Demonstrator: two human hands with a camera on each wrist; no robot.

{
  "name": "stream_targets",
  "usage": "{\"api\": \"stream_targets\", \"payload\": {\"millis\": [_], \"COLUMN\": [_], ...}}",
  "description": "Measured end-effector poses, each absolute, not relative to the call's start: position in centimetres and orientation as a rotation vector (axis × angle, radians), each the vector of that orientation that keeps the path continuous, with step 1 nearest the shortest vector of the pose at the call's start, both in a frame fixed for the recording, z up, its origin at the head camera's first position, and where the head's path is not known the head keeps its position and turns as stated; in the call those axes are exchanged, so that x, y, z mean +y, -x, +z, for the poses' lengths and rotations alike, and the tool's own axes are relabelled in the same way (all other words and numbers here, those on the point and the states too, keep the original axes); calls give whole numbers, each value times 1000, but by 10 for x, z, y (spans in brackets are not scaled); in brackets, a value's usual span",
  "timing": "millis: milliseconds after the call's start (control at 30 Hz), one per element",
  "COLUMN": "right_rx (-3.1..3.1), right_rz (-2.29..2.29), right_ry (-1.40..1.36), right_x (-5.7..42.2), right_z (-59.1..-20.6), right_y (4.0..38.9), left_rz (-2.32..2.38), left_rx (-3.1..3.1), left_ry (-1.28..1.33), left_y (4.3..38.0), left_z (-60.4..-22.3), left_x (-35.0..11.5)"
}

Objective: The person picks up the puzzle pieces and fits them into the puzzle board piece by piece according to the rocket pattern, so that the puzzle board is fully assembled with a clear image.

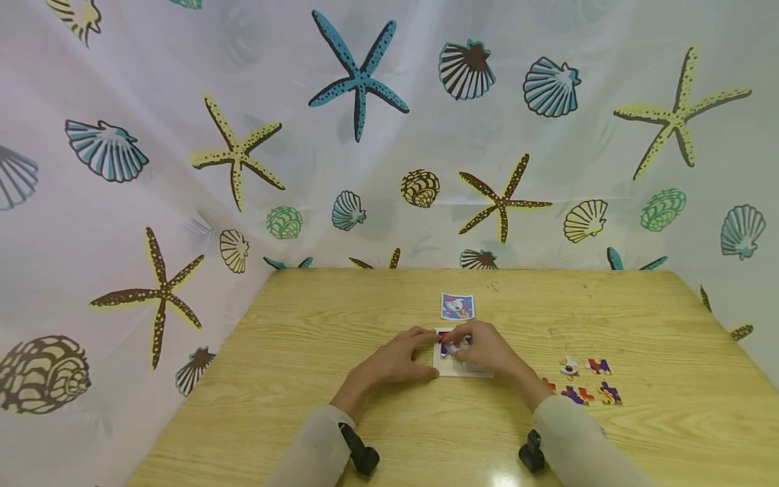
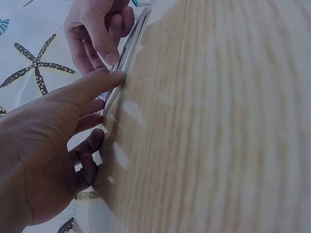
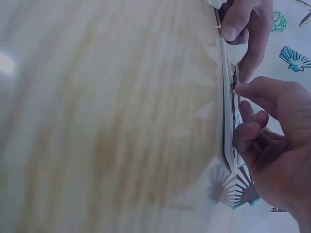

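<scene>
A white puzzle board (image 1: 453, 368) lies on the table, with a few joined pieces (image 1: 446, 348) in its upper left part. My left hand (image 1: 395, 357) holds the board at its left side, thumb by the near corner and fingertips farther up. Over the board, my right hand (image 1: 485, 348) pinches a small jigsaw piece (image 3: 237, 77), seen tilted and edge-on in the right wrist view. My right fingers cover much of the board's far half. Just beyond it lies a square picture card (image 1: 457, 306) with a white figure on blue.
Several loose jigsaw pieces (image 1: 598, 366) lie to the right, some partly behind my right forearm. The wooden table (image 1: 328, 304) reaches a white curtain (image 1: 402, 149) printed with shells and starfish at the back and sides.
</scene>
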State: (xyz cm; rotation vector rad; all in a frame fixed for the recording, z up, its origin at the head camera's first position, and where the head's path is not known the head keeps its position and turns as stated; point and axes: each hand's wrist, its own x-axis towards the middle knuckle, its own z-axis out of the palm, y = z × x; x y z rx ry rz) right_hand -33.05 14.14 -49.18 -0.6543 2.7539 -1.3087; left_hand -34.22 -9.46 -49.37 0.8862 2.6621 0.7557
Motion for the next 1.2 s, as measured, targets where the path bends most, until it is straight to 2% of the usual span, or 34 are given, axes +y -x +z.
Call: {"api": "stream_targets", "payload": {"millis": [433, 800, 1200], "right_rx": [2738, 2799, 2796], "right_rz": [-1317, -1253, -1229], "right_ry": [568, 649, 547], "right_x": [133, 133, 131], "right_z": [-494, -494, -494], "right_y": [331, 331, 332], "left_rz": [770, 772, 745], "left_rx": [2657, 2656, 2657], "left_ry": [-887, -870, -880], "left_y": [341, 341, 340], "left_z": [-493, -494, -492], "left_x": [-94, -93, -94]}}
